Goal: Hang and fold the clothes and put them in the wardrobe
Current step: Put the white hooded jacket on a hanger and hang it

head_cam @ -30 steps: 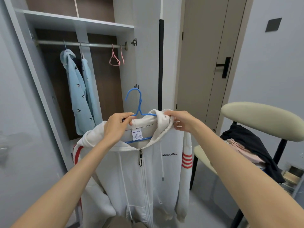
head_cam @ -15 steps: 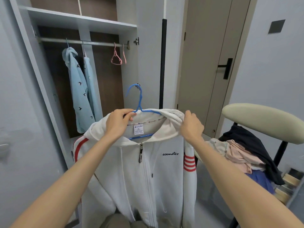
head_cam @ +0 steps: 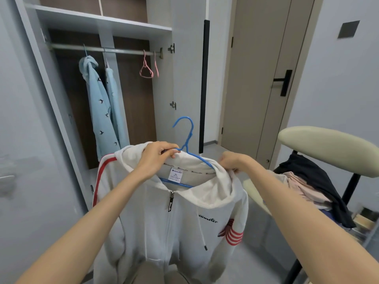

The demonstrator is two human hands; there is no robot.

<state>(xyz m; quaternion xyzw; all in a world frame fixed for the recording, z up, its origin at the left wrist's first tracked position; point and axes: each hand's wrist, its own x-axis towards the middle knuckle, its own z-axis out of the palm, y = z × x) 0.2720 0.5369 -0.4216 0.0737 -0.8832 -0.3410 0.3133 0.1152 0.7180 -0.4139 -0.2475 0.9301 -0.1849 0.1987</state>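
A white zip hoodie (head_cam: 164,228) with red sleeve stripes hangs in front of me on a blue hanger (head_cam: 185,138), its hook pointing up. My left hand (head_cam: 156,158) grips the hanger's left arm together with the hoodie's shoulder. My right hand (head_cam: 231,161) pinches the collar cloth at the hanger's right end. The open wardrobe (head_cam: 98,19) stands behind, with a metal rail (head_cam: 123,50) across its hanging bay.
Two light blue garments (head_cam: 102,107) hang at the rail's left. Pink empty hangers (head_cam: 146,68) hang at its right. A chair (head_cam: 328,148) on my right carries a pile of clothes (head_cam: 311,181). The wardrobe door (head_cam: 26,140) stands open at left; a closed room door (head_cam: 252,78) lies beyond.
My right hand has pulled the hood's right side down over the hanger's end. The hoodie now sits squarer on the hanger, and the view has shifted slightly.
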